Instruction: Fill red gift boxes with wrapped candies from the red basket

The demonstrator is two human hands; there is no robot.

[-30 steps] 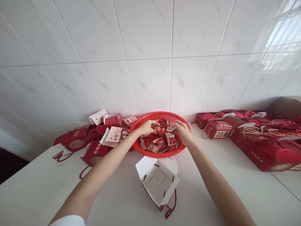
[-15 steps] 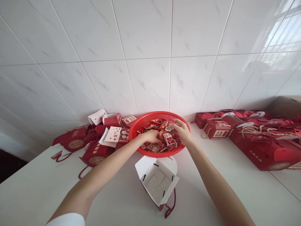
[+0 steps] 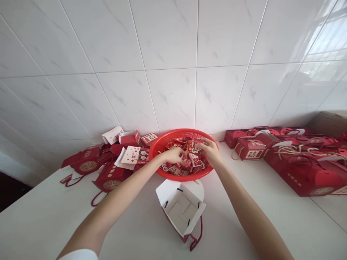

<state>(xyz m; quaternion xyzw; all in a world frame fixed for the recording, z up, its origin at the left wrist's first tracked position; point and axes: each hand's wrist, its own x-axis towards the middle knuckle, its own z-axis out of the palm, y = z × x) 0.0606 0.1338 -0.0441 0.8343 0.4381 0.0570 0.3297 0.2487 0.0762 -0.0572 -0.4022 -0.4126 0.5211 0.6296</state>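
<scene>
Both hands reach into a red plastic basket (image 3: 184, 178) filled with small wrapped candies (image 3: 177, 170), mostly red with white print. My left hand (image 3: 175, 156) is closed, with a red-wrapped candy (image 3: 186, 162) at its fingertips. At the basket's right side, my right hand (image 3: 210, 150) pinches a pinkish-red wrapped candy (image 3: 199, 141) between thumb and fingers. In front of the basket stands an open gift box (image 3: 181, 211), white inside with black slots in its walls. Its dark red cord handle (image 3: 200, 234) trails on the table; no candy shows inside it.
Red gift boxes (image 3: 111, 177) lie piled at left, some with white printed flaps. More red boxes (image 3: 300, 169) with cord and twine handles stand in rows at right. A brown cardboard box (image 3: 329, 122) sits behind them. A tiled wall (image 3: 173, 97) backs the white table (image 3: 130, 227).
My left hand has lifted slightly among the candies, and a red candy now shows at its fingertips. My right hand stays nearly in place. The open box has not moved.
</scene>
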